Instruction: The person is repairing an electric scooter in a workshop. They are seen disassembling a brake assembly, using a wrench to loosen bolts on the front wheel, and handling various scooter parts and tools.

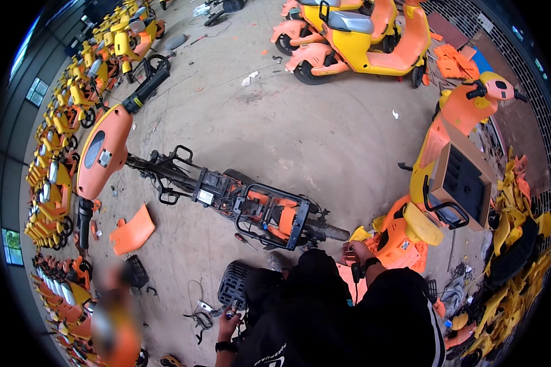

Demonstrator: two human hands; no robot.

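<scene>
My left hand (228, 325) is low, beside a black plastic crate-like part (234, 281). Its fingers are closed round a small, partly silvery thing too small to name. My right hand (359, 251) is raised near the rear wheel (330, 231) of a stripped scooter frame (226, 196). Those fingers are curled together, and whatever is in them cannot be made out. A small dark object (356, 273) hangs just below that hand. The frame lies across the floor in front of me, its black rack and inner parts bare, with an orange handlebar cover (104, 153) at its left end.
An orange panel (133, 231), a screwdriver (245, 241) and loose black parts (201, 318) lie on the concrete. To the right stands an orange-yellow scooter (422, 171) with an open cardboard box (465, 177). Yellow panels (508, 293) are piled beyond. Scooter rows (58, 177) line the left.
</scene>
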